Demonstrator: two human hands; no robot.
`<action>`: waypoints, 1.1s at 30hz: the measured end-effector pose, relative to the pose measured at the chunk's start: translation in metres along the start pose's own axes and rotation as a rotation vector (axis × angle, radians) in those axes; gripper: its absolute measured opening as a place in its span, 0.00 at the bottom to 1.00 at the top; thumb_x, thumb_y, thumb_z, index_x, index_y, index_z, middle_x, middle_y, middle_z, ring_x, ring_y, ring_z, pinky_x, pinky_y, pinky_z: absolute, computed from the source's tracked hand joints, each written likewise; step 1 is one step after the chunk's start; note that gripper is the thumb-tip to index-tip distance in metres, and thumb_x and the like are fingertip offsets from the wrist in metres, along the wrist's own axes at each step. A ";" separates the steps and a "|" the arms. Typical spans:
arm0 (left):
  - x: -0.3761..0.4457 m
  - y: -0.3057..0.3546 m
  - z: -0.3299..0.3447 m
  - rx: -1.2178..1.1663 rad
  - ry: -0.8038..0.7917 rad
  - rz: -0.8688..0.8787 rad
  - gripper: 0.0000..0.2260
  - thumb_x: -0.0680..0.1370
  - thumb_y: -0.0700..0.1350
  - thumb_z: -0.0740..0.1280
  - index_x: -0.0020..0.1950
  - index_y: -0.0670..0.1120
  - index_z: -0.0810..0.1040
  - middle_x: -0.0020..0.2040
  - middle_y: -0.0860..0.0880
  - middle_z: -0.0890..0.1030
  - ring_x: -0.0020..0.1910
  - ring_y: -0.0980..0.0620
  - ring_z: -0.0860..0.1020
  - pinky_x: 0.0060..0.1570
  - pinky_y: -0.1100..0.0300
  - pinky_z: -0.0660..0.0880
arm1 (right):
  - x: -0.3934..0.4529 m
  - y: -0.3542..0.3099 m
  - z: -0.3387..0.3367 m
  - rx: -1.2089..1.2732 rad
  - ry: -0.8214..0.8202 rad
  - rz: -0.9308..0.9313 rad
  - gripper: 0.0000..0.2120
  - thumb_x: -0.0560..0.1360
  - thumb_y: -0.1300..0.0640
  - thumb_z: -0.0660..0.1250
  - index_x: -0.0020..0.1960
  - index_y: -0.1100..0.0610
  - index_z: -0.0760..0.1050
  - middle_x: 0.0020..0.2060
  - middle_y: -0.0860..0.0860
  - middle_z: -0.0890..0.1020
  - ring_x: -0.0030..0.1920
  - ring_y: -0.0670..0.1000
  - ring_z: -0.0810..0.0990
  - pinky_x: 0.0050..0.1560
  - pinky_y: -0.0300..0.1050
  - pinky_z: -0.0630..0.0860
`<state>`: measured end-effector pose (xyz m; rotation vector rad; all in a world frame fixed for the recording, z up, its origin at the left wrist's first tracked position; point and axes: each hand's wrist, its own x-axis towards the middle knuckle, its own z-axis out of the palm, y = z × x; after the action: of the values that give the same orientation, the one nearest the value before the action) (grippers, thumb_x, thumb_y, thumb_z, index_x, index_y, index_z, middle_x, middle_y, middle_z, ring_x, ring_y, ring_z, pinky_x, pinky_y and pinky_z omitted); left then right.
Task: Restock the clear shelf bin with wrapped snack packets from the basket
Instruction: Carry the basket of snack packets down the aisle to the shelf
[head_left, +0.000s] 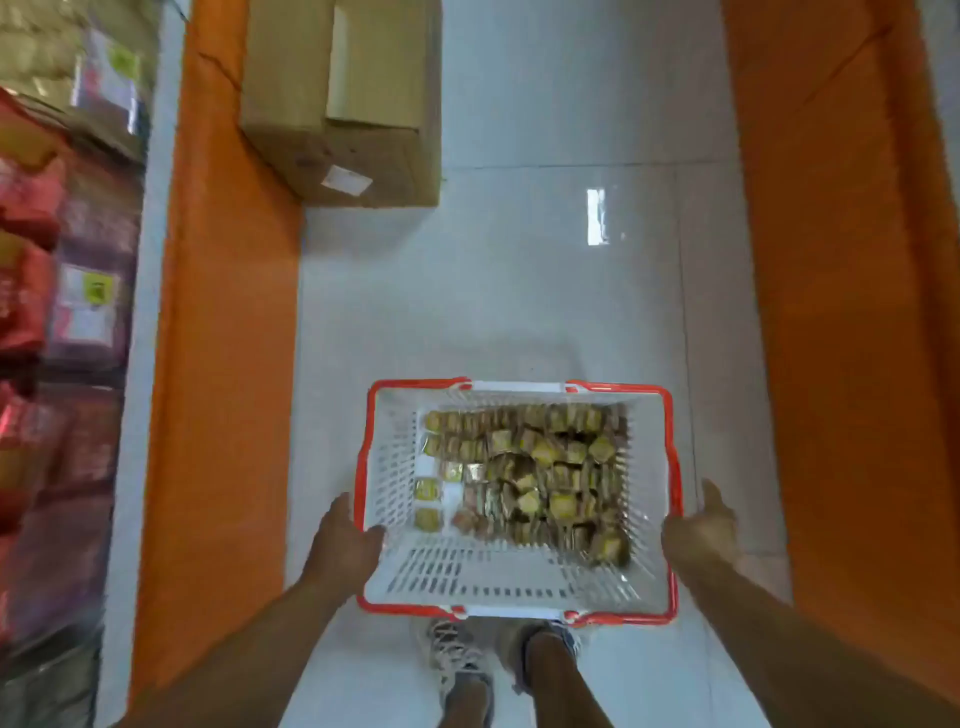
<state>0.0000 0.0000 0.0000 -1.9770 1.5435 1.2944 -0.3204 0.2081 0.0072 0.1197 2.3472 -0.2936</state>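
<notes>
Basket: white basket with red rim, lower centre of the frame, above pale floor tiles.
Packets: yellow-brown wrapped snack packets heaped inside, mostly toward its right.
Left hand: fingers curled over the left rim.
Right hand: against the right rim, thumb raised; finger state cannot be told.
Upper left: cardboard box.

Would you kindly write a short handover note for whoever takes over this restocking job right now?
Left hand: grips the basket at its left rim.
Right hand: at the basket's right rim, thumb up; grip unclear.
Snack packets: all loose in the basket, heaped toward its right side.
Basket is above the tiled floor, in front of a cardboard box.
Done: nothing visibly restocked.
Left: the clear bin is not in view; find it and fill it.
</notes>
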 end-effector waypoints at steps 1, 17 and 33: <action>0.015 -0.006 0.013 -0.030 0.018 0.000 0.24 0.79 0.39 0.70 0.74 0.42 0.69 0.68 0.41 0.78 0.62 0.40 0.79 0.54 0.54 0.74 | 0.012 0.009 0.012 -0.018 -0.006 -0.003 0.31 0.78 0.67 0.62 0.80 0.58 0.59 0.72 0.64 0.70 0.66 0.67 0.75 0.64 0.61 0.75; -0.030 0.049 -0.066 0.085 0.007 0.031 0.15 0.80 0.39 0.67 0.67 0.43 0.74 0.60 0.41 0.82 0.54 0.42 0.80 0.56 0.49 0.78 | -0.001 -0.024 -0.074 -0.074 -0.101 -0.083 0.13 0.82 0.62 0.61 0.66 0.64 0.72 0.50 0.61 0.81 0.45 0.60 0.82 0.41 0.51 0.80; -0.242 0.319 -0.305 -0.070 0.143 0.165 0.23 0.81 0.39 0.64 0.77 0.41 0.67 0.58 0.36 0.81 0.45 0.38 0.80 0.44 0.48 0.79 | -0.160 -0.266 -0.364 0.177 0.033 -0.232 0.24 0.79 0.65 0.63 0.74 0.67 0.66 0.64 0.66 0.77 0.60 0.66 0.79 0.56 0.52 0.76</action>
<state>-0.1473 -0.1869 0.4435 -2.0620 1.7844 1.3114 -0.5005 0.0402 0.4168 -0.0639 2.3670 -0.6178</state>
